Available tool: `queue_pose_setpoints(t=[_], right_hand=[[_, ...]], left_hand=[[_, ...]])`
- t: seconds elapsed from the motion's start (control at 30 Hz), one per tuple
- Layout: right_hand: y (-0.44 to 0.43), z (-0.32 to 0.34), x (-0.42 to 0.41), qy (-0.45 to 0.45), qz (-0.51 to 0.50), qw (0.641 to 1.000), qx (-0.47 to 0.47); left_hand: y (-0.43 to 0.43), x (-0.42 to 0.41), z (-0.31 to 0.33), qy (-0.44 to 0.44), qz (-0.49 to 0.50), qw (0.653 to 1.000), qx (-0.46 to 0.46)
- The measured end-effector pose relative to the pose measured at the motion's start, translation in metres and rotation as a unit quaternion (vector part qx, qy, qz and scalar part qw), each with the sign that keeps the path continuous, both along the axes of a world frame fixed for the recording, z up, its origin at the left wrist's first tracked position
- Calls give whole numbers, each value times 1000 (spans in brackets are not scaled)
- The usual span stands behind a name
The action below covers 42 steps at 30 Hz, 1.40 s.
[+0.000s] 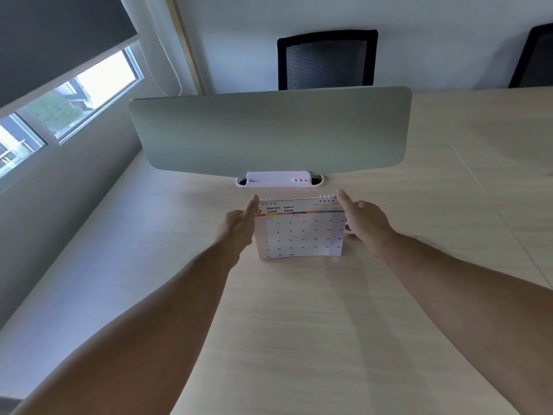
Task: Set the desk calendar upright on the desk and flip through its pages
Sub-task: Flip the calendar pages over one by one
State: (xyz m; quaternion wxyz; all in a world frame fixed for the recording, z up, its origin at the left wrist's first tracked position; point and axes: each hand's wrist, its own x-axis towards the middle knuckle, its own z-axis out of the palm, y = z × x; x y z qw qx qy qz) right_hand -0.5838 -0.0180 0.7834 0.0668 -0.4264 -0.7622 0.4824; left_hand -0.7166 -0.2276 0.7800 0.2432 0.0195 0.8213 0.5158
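Calendar point(299, 232) stands upright on the desk point(299, 324), just in front of a pink tray point(278, 179) at the foot of a green divider point(269, 133), and it shows June 2026. The left hand point(239, 226) rests at the left edge, index finger stretched up to the top corner by the spiral binding, the other fingers curled loosely; it is not clamping anything that I can see. The right hand point(363, 223) mirrors it at the right edge, index finger touching the top corner near the wire loops, with the lower fingers tucked behind the side, where their grip is hidden. The thing looks light: thin paper sheets on a card stand, easy to tip or slide on the smooth wood. The bottom of the front page bows a little, so the sheets are limp and would crease if pinched hard. For flipping, a lower corner or bottom edge of the front sheet seems the best place to take hold, lifting it over the wire, while the other hand steadies the stand.
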Motion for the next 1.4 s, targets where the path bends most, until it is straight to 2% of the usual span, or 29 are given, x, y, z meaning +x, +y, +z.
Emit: queue_pose_setpoints(t=[0.13,0.3,0.47,0.63,0.83,1.0,1.4], right_hand=[[7,-2,-3,-5,15,999,-32],[9,5,-20,39,-40,993,-108],[-4,19,-57,66,-37,990,-116],[-25,22,-115,85,-32,986,-139],[-44,14,-191,77,-58,980,-173],[-54,15,-225,81,-90,981,-152],[-50,-12,-241,53,-111,974,-189]], left_hand=[[5,-9,-1,-14,5,1000,8],[5,-26,6,-23,21,999,28],[-8,-59,23,-6,38,998,54],[-32,-126,24,24,43,998,27],[-50,-201,28,15,18,999,23],[-54,-244,28,10,4,1000,15],[-54,-262,7,-50,-14,999,4]])
